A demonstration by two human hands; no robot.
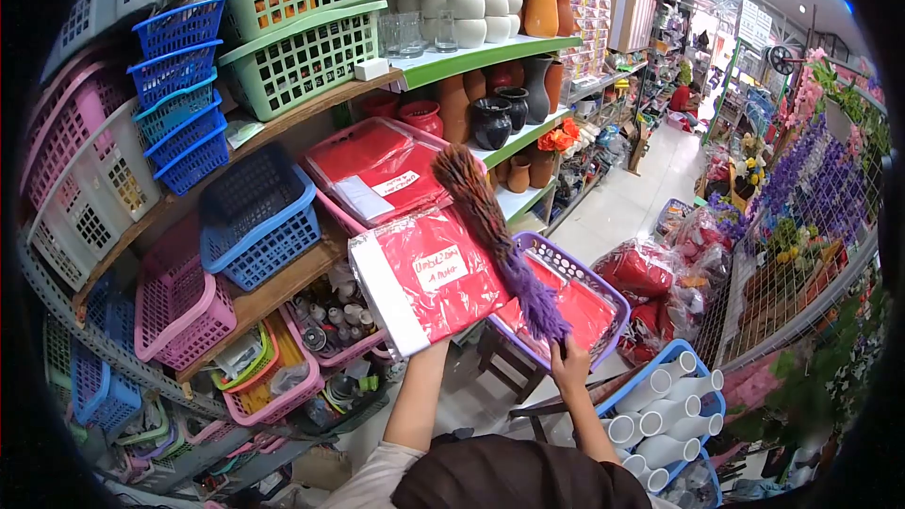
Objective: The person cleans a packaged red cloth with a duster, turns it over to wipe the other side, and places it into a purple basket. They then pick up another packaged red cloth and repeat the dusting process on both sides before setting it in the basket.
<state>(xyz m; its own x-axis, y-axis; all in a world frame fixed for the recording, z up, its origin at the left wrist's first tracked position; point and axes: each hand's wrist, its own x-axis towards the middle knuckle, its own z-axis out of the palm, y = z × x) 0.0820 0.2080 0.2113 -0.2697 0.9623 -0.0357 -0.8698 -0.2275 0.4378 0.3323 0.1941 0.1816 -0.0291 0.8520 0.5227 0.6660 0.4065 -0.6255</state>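
A flat packet (443, 269), red and white in clear plastic with a handwritten label, is held up by my left hand, which is hidden beneath it. My left forearm (417, 396) runs up to its lower edge. My right hand (570, 369) is closed around the purple end of a fluffy duster (481, 217), whose brown and orange part reaches up across the packet's right edge. Behind the held packet, a pink basket (316, 190) holds similar red packets (372, 165). Below the duster, a purple basket (617, 297) contains more red packets (584, 311).
Shelves at left carry blue baskets (259, 236), green baskets (302, 57) and pink baskets (184, 311). Clay and black vases (490, 123) line the green-edged shelf. White vases (665, 410) fill a blue basket at lower right. Bagged red goods (641, 269) lie near a wire rack (801, 226).
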